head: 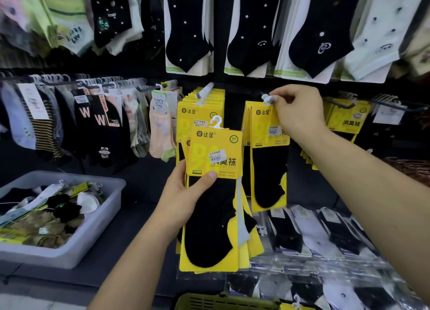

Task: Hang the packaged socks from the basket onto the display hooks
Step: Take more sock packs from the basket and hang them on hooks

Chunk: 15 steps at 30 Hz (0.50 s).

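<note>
— While right hand (295, 114) pinches one pack's white hanger (267, 99) at the far hook (262, 93), where is unhung stock?
— Item: sock packs (214, 193), gripped fanned in left hand (183, 193), kept near for feeding; basket (223, 301) nearest.

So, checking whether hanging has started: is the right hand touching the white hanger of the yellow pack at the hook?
Touching. The head view shows the right hand pinching the white hanger atop the yellow sock pack, no gap visible.
</note>
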Available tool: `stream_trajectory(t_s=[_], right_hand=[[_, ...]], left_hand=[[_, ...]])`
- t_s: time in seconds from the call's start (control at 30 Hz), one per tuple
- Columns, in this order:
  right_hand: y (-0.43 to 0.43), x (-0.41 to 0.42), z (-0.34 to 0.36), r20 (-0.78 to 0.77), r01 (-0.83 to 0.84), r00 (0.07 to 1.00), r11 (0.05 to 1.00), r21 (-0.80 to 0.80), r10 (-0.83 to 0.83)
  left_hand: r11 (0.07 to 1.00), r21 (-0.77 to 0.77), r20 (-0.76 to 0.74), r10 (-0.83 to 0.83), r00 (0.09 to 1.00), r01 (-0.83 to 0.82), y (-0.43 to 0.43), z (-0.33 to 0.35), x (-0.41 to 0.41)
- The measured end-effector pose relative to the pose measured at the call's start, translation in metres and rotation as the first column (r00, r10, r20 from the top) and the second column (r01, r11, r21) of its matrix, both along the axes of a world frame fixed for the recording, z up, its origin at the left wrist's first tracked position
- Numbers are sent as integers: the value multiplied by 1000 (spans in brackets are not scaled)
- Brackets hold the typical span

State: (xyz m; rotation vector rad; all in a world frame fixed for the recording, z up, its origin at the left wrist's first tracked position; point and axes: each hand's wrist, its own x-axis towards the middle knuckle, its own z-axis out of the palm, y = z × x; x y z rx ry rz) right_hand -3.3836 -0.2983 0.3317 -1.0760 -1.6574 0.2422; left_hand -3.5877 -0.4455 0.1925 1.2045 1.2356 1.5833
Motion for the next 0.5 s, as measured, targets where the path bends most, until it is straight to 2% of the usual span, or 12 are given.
stream_trajectory(t_s=[0.1,0.3,0.43,0.5], right_hand=[[-1,-2,-4,10,-6,1000,1000,3,6],[-3,3,-19,161,24,986,998,66,-35],[-24,3,-34,-27,37,999,997,72,-35],[-42,-2,-50,-90,-44,995,998,-49,39]], left_hand=[[1000,-5,0,-13,1000,13,1,-2,2],[1000,-13,9,19,1000,-19,5,-4,6],[998,-24,4,61,998,-61,8,-6,9],[997,-22,22,73,997,-72,9,-6,11]])
